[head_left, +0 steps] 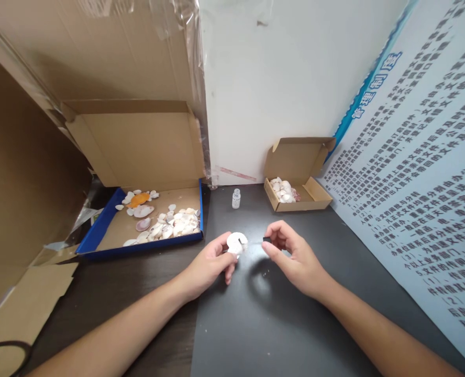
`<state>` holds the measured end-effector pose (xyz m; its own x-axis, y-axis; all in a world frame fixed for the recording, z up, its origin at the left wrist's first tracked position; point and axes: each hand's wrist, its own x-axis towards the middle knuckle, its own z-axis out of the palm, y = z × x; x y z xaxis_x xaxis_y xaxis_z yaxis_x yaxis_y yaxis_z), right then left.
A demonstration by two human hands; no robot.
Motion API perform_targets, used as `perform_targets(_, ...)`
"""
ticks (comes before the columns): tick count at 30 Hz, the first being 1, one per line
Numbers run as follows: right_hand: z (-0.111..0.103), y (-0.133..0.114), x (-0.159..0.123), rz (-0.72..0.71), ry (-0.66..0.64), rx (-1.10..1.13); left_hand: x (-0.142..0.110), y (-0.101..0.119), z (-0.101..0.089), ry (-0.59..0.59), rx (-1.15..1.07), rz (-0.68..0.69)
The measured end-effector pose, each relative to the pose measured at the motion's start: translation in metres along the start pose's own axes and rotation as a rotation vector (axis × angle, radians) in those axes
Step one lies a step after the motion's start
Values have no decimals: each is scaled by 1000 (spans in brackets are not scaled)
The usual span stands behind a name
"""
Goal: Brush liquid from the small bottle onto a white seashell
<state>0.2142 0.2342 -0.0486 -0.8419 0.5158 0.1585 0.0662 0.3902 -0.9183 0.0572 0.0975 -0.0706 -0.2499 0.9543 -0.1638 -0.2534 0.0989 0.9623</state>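
My left hand [216, 257] pinches a white, rounded shell piece [236, 242] between thumb and fingers. A small dark mark shows on its face, and it is held above the dark table. To its right, my right hand [291, 256] is closed on a small black cap [266, 240], held at the fingertips; whether a brush hangs from it I cannot make out. The two hands are apart. Beyond them stands a small clear bottle [236, 199] with a pale label, upright and with no cap visible on it.
At left, a blue-edged cardboard box [201, 209] with its lid raised holds many shells [173, 224] and an orange shell [140, 200]. A smaller open box [299, 207] at back right holds more shells [283, 190]. Cardboard and white panels wall the back; a printed poster [413, 183] lines the right.
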Motion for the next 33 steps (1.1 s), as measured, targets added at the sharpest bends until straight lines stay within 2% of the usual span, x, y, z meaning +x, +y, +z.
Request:
perform_targets(2,1,-1,0,-7,-63,22,0,1,1,-3,8,7)
perform_targets(6,4,0,0,-6,-61,68,-1,3,1,-19,65,6)
perform_targets(12,3,2,-1,-14,88,24,-1,2,0,-41,105,15)
perform_targets(20,-4,4,2,19,204,64,0,6,-1,-24,-127,-29)
perform_targets(26,-4,5,2,57,198,48,-1,11,1,16,-172,-34)
perform_targets(33,1,5,1,40,88,29,-1,10,1,18,-162,-27)
